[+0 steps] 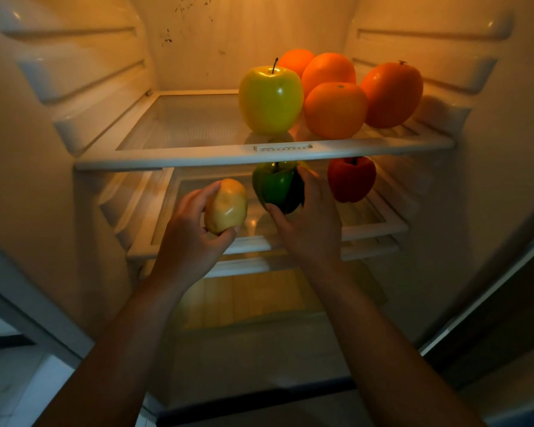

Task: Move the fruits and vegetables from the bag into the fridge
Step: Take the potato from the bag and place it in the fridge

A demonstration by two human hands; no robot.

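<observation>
The left hand (185, 238) curls round a potato (225, 206) and the right hand (312, 223) grips a green pepper (276, 188), both over the lower shelf (373, 229). I'd stand the green pepper upright at nine o'clock of the red pepper (350, 178).

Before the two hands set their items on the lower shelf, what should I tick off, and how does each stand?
1. Left hand grip on potato: ok, fingers curl round it.
2. Right hand grip on green pepper: ok.
3. Bare lower shelf left of red pepper: ok.
4. Green pepper's clearance under upper shelf: cannot tell.
5. Bag emptied: cannot tell, not in view.
</observation>
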